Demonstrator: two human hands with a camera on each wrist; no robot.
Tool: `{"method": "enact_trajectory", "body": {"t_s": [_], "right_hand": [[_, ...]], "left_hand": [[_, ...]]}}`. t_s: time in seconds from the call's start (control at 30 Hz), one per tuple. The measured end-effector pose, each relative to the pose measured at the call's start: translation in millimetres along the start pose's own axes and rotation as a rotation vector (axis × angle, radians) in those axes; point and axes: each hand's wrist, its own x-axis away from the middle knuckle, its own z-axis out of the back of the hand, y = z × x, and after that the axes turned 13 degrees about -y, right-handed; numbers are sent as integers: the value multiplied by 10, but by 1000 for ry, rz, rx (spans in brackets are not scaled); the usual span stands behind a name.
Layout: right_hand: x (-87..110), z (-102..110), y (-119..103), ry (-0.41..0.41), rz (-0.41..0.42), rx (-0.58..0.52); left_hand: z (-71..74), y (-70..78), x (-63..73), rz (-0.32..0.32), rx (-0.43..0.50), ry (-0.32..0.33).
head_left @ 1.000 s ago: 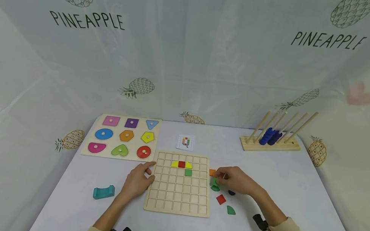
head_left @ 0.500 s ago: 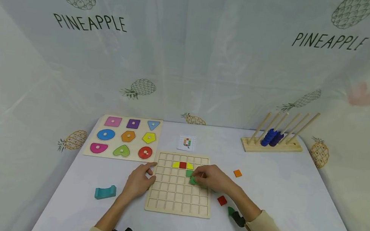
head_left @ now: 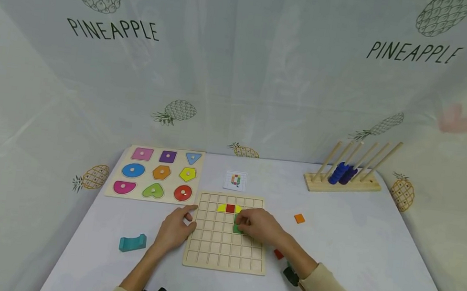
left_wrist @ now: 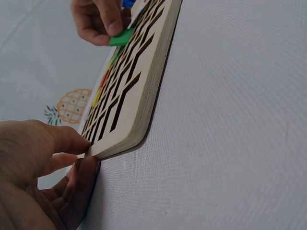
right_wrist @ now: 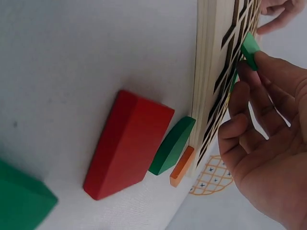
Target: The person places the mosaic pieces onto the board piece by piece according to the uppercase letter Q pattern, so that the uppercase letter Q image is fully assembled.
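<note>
A wooden grid board (head_left: 224,260) lies in the middle of the white table. In one upper row sit a yellow piece (head_left: 221,207), a red square (head_left: 230,208) and another yellow piece (head_left: 238,208); a green square below is mostly hidden by fingers. My right hand (head_left: 261,225) is over the board, pinching a green square tile (right_wrist: 250,49) between thumb and fingertips. The tile is tilted above the cells in the left wrist view. At the board's left edge, my left hand (head_left: 175,225) rests its extended index finger and thumb against the wood.
Right of the board lie an orange square (head_left: 299,218), a red block (right_wrist: 128,143) and green curved pieces (right_wrist: 172,146). Behind it is a pattern card (head_left: 235,180). A shape puzzle (head_left: 153,163) stands back left, a peg abacus (head_left: 341,187) back right, a teal block (head_left: 133,242) front left.
My right hand has picked up a green square from beside the board and carried it left, over the cell below the placed green square. My left hand has stayed put.
</note>
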Motion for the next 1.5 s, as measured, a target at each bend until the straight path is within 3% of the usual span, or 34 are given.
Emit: {"method": "enact_trajectory", "body": {"t_s": [0.27,1.1,1.5], "right_hand": [[-3,-32,-1,44,1,81],[-17,-82,32,45,4,116],[30,-73,51,44,-3,79]], "left_hand": [[-4,3,6,-2,6,2],[-21,-44,-34,-15,-15,13],[-5,-9,-13,-2,-2,6]]}}
